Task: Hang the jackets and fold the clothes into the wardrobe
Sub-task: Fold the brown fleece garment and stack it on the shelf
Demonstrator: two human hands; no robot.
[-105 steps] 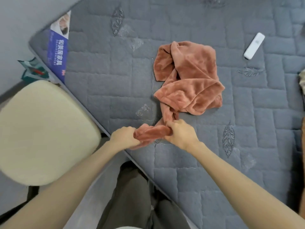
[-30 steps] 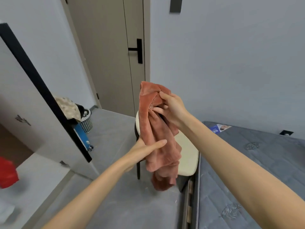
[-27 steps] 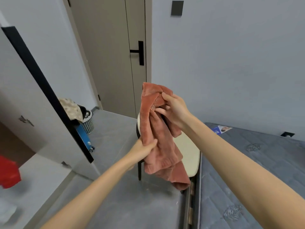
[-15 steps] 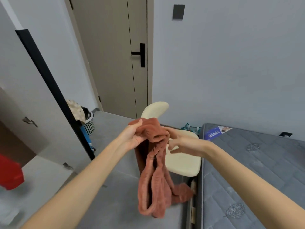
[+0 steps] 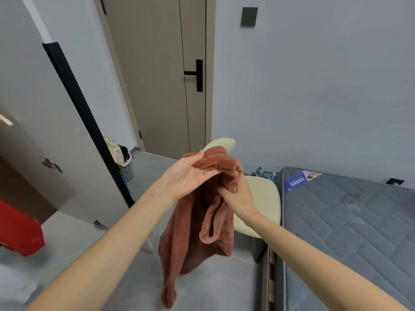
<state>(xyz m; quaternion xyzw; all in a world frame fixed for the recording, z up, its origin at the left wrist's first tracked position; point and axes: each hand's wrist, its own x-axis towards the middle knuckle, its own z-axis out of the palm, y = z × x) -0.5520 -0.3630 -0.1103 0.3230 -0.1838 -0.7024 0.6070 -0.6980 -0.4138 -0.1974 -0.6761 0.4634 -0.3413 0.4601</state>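
A rust-brown fleece garment [image 5: 193, 232] hangs in the air in front of me, over the floor. My left hand [image 5: 188, 173] holds its top edge, with the thumb over the fabric and the fingers under it. My right hand [image 5: 235, 194] is pushed into the cloth just below, fingers curled round a fold. A sleeve or leg of the garment dangles lowest at the bottom. The wardrobe door [image 5: 51, 131] with a black edge stands open at left.
A cream chair [image 5: 262, 203] stands right behind the garment. The grey mattress [image 5: 350, 232] lies at right. A laundry basket [image 5: 125, 167] with clothes sits by the closed beige door [image 5: 170, 75]. A red garment [image 5: 18, 230] shows at the left edge.
I lifted the brown garment off the mattress and turned to face the door. In the last half second my left hand shifted along the top edge and my right hand moved into the folds.
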